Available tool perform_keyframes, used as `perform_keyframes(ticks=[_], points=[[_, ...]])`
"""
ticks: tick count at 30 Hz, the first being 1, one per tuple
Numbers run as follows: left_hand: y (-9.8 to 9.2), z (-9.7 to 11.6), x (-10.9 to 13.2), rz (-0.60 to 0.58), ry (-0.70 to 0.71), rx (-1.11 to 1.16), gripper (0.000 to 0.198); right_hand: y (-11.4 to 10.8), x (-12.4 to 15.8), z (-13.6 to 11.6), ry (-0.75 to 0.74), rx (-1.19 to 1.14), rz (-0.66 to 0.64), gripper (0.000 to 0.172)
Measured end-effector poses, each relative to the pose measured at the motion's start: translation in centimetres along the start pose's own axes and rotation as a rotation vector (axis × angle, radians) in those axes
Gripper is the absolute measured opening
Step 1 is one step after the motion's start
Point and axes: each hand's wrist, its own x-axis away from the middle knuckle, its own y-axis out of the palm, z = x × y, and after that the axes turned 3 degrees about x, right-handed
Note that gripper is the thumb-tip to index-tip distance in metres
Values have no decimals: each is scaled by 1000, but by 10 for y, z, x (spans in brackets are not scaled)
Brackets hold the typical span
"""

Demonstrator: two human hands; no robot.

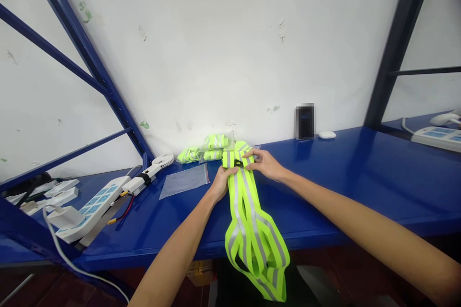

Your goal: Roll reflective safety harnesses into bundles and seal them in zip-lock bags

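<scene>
Reflective webbing (252, 213): where is it, how's it handle?

Loops hang over the worktop's (324, 177) front edge; folded end is above the worktop, in hand. Looks light, limp, not fragile; silver stripes maybe a bit slick.

Grip state?

Left grip (219, 184) pinches it beside the black buckle (238, 163), right grip (268, 165) pinches the folded end opposite. I'd hold there; loose loops look prone to splay.

Beyond?

Bagged bundles (216, 142), near the back edge.
</scene>
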Motion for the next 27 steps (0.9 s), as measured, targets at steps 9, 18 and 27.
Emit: perform_keyframes(ticks=[9, 18, 27], points=[[-7, -8, -7, 99, 92, -32, 52, 8, 6, -4, 70, -177, 42, 84], [-9, -5, -7, 78, 212, -152, 51, 13, 7, 4, 163, -118, 22, 52], [-11, -8, -9, 67, 242, -164, 49, 11, 4, 8, 143, -151, 55, 56]])
